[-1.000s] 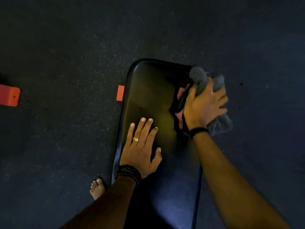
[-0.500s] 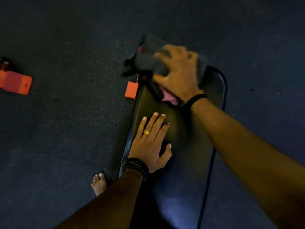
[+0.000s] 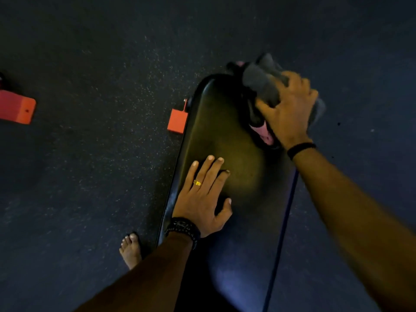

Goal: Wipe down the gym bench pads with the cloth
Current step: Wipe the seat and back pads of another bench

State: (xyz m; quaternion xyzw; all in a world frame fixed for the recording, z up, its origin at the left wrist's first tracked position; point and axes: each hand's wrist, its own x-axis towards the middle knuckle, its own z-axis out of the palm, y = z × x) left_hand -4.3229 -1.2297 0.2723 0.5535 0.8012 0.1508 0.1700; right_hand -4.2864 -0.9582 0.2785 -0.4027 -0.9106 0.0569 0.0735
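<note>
Moved: right hand [image 3: 287,110] and cloth [image 3: 262,85] are now working the bench pad's [image 3: 225,140] far right corner, having crossed from its far left corner.
Bench pad: lying lengthwise on the dark floor [image 3: 90,64].
Left hand [image 3: 201,197]: pressing flat on the pad's near left side, fingers straight and spread.
Right hand: fingers curling over the bunched cloth, gripping it.
Orange block [image 3: 177,120]: sitting just beside the pad's left edge.

Dark speckled rubber floor [image 3: 101,154] fills frame. Orange block [image 3: 177,120] just beside bench's left edge, joined to small pin at its upper corner. Second orange-red block [image 3: 16,108] at far left edge, partly cut off, small dark hole in end face. Bare foot [image 3: 131,249] on floor near bottom, toes pointing up-frame.
</note>
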